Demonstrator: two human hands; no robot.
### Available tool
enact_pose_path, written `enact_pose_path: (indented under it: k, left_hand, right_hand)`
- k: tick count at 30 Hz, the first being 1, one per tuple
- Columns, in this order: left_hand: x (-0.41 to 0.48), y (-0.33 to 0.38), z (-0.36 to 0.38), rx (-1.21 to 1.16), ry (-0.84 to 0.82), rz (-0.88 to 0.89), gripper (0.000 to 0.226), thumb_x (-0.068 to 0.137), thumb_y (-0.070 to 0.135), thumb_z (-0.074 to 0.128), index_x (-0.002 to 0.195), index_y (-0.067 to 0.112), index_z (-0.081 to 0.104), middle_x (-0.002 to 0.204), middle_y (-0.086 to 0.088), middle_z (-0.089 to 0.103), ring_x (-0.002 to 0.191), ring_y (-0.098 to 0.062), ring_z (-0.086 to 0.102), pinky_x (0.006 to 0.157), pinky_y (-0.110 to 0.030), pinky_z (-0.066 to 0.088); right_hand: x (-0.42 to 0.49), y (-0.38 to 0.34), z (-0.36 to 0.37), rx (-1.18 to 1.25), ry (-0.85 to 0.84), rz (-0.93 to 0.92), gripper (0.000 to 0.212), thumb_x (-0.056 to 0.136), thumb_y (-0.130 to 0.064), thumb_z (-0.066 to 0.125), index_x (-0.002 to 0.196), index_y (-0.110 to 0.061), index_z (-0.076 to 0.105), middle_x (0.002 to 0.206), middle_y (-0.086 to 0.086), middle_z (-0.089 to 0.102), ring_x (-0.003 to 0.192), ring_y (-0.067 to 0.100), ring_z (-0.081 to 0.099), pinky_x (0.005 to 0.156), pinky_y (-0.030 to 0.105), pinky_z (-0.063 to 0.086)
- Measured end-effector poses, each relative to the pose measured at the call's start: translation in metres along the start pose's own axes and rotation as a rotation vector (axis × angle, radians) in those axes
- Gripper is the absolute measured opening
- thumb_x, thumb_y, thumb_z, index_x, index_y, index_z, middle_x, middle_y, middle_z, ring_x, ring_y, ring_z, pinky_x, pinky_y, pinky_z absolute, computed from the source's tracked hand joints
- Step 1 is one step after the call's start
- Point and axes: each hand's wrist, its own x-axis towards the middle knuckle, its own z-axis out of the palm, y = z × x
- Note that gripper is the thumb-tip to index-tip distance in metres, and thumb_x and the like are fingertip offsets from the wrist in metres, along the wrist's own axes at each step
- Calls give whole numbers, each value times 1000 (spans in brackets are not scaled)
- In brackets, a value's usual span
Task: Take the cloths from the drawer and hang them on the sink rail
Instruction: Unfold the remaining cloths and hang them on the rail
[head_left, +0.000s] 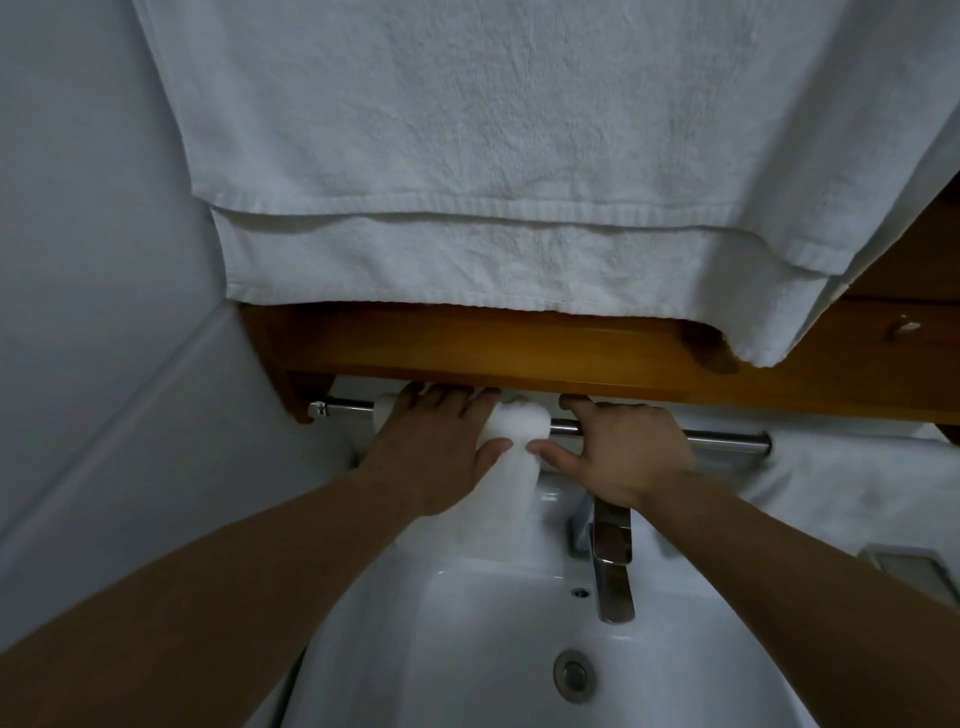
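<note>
A small white cloth (511, 457) is draped over the chrome sink rail (727, 439), which runs left to right under a wooden shelf. My left hand (441, 447) lies over the cloth's left part on the rail, thumb against the hanging strip. My right hand (618, 452) grips the rail just right of the cloth, its thumb touching the cloth's right edge. The cloth hangs down toward the white sink (467, 649). The drawer is not clearly in view.
A large white towel (467, 156) hangs from above and fills the upper view. Under it is the wooden shelf (519, 348), with a wooden front and knob (904, 327) at right. A chrome tap (613, 561) stands over the basin. White wall at left.
</note>
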Motion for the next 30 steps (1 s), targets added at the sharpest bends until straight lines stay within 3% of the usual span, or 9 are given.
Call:
enact_pose_path:
  k: [7,10,12,16,19,22,25,27,30]
  left_hand:
    - [20,-7,-9,70,-33,71,69,93,72,16,106,22,62,93,-4,70,85,-24,67,76,-36,52]
    - [33,-21,-24,-30,-271,36,74,84,80,7,104,30,58,116,2,66,112,-23,60,100,-39,46]
    - [40,-26,-29,-90,-458,-29,76,84,81,12,123,33,56,143,3,51,135,-26,43,117,-45,28]
    - [47,-63,-13,-663,-506,-354,109,61,101,28,153,43,25,166,9,11,152,-21,14,124,-47,10]
    - [41,-72,-22,-538,-567,-350,120,61,99,13,158,28,11,167,-6,9,151,-29,18,124,-48,13]
    - [21,-36,-36,-262,-274,-244,66,104,54,12,155,15,27,140,-17,54,122,-34,55,105,-40,43]
    - [-3,-7,-34,-217,102,-59,62,98,54,19,124,17,62,101,-8,72,90,-28,68,79,-37,52]
    - [-15,5,-24,-122,314,77,50,99,47,34,117,14,66,103,-7,72,94,-27,67,83,-39,53]
    - [-25,28,-17,-109,296,45,48,99,45,38,119,11,66,117,-9,70,111,-28,63,97,-45,50]
  right_hand:
    - [-1,3,3,-2,41,-24,86,81,-89,12,139,-32,42,84,-5,68,73,16,65,60,27,49]
    - [-1,2,2,-11,35,-31,87,80,-90,10,141,-33,38,86,-6,68,74,16,64,61,27,49]
    - [-2,3,3,-10,40,-28,87,80,-90,10,140,-34,38,89,-6,69,76,16,65,63,28,50]
    - [-2,3,3,-4,30,-15,86,80,-89,11,141,-34,39,90,-7,68,77,15,65,66,29,52]
    - [-1,2,2,4,30,-2,86,81,-89,12,140,-33,42,89,-7,68,78,15,65,67,29,53]
    - [-1,2,1,13,16,5,86,81,-89,13,139,-33,44,90,-6,69,80,15,66,69,30,54]
    - [0,3,0,29,-3,5,87,80,-89,14,138,-33,46,94,-6,70,83,16,66,70,30,53]
    - [1,2,0,31,-5,8,87,80,-90,14,136,-33,47,94,-6,71,84,17,67,71,30,52]
    - [0,1,-1,24,-4,22,87,79,-89,15,136,-32,49,93,-5,71,84,17,67,71,30,52]
